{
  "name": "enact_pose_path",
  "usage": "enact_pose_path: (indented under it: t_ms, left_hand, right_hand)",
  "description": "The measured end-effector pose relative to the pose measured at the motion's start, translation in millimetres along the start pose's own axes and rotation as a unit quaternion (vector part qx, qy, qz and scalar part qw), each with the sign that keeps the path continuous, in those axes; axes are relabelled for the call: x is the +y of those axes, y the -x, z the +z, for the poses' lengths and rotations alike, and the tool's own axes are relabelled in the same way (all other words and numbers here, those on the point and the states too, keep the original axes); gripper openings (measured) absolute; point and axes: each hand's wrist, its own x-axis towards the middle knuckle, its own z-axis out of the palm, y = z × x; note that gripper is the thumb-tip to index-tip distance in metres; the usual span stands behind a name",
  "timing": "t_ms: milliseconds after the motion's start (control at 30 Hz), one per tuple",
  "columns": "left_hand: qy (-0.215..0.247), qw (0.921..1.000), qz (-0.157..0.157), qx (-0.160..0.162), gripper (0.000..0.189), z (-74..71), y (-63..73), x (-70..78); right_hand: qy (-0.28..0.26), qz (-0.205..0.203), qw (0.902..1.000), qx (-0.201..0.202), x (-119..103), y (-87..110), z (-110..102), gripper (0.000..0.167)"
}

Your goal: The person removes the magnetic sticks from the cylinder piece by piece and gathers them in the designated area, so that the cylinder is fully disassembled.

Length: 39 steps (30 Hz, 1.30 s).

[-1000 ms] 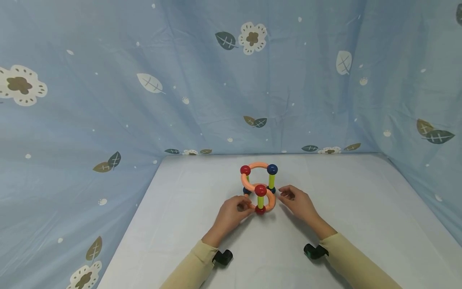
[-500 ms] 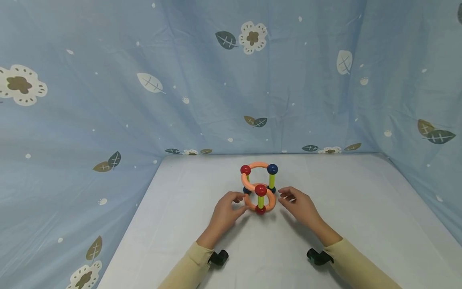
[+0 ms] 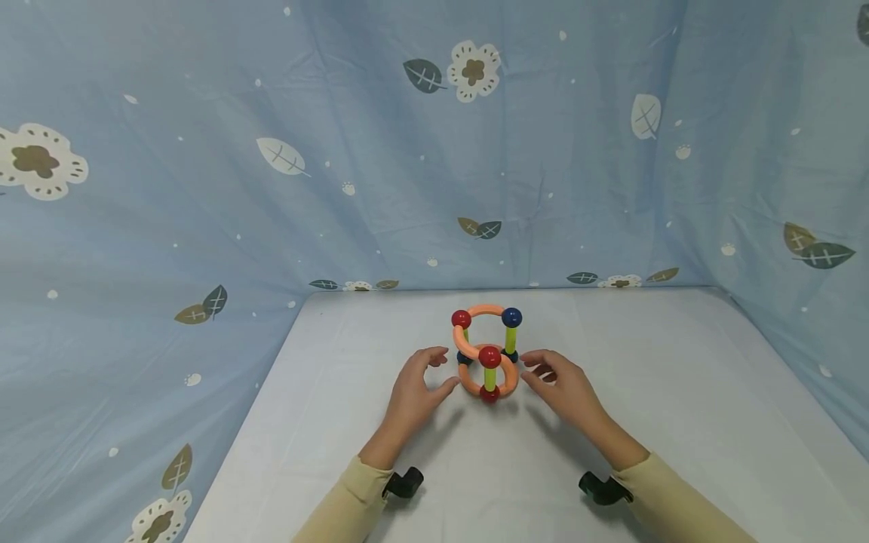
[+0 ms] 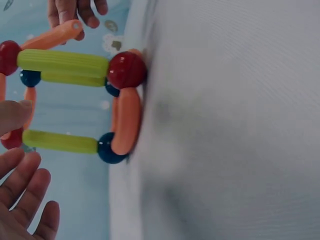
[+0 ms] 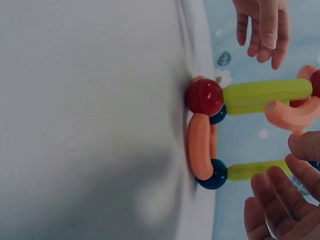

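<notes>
A small frame of magnetic balls and rods [image 3: 489, 381] stands upright on the table. It has red and dark blue balls, yellow-green upright rods [image 4: 62, 62] and orange curved rods [image 5: 200, 145] forming rings. One curved rod [image 5: 292, 115] shows a free end near the top in the wrist views. To the frame's left is my left hand [image 3: 414, 392], thumb and fingers spread apart, holding nothing. My right hand [image 3: 566, 388] is close on the other side, fingers relaxed and bent; its fingertips lie near the back dark blue ball, and I cannot tell whether they touch.
The white-covered table [image 3: 339, 362] extends around the frame on all sides. Behind it and at both sides hangs a blue cloth [image 3: 380, 188] with leaf and flower prints. A black camera mount [image 3: 403, 483] sits at each wrist.
My left hand has let go of the frame's lower front left and drawn back to the left, its fingers spreading. My right hand has barely shifted. The frame stays in place.
</notes>
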Motion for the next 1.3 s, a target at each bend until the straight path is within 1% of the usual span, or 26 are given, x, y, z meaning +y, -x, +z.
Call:
enact_pose_path:
  t_ms: [267, 467, 567, 667, 800, 1000, 1100, 1300]
  left_hand:
    - [0.011, 0.9997, 0.011, 0.021, 0.057, -7.5, -2.9, 11.9]
    - [0.022, 0.9982, 0.039, 0.041, 0.059, -9.0, -6.1, 22.4]
    - [0.028, 0.9974, 0.054, 0.037, 0.057, -8.3, -8.0, 26.6]
    - [0.022, 0.9966, 0.074, 0.029, 0.059, -6.6, -10.7, 30.2]
    - [0.01, 0.9951, 0.096, 0.022, 0.059, -3.8, -14.1, 34.9]
    - [0.002, 0.9932, 0.116, 0.006, 0.055, -0.6, -18.6, 41.9]
    - [-0.004, 0.9918, 0.128, 0.001, 0.053, 1.3, -21.1, 44.0]
    - [0.006, 0.9868, 0.162, 0.002, 0.047, 5.3, -27.0, 46.4]
  right_hand:
    - [-0.03, -0.021, 0.9993, 0.007, -9, 2.9, -3, 0.03]
    - [-0.052, -0.039, 0.9978, 0.011, -13, 2.7, -2, 0.031]
    - [-0.053, -0.043, 0.9976, 0.012, -14, 1.9, 0, 0.032]
    - [-0.053, -0.049, 0.9973, 0.014, -15, 0.7, 1, 0.034]
    - [-0.064, -0.071, 0.9954, 0.012, -16, -0.5, 2, 0.036]
    - [-0.08, -0.103, 0.9914, 0.005, -16, -2.1, 4, 0.036]
    - [-0.078, -0.107, 0.9912, 0.005, -17, -2.7, 5, 0.037]
    - [-0.078, -0.11, 0.9908, 0.003, -18, -4.7, 6, 0.038]
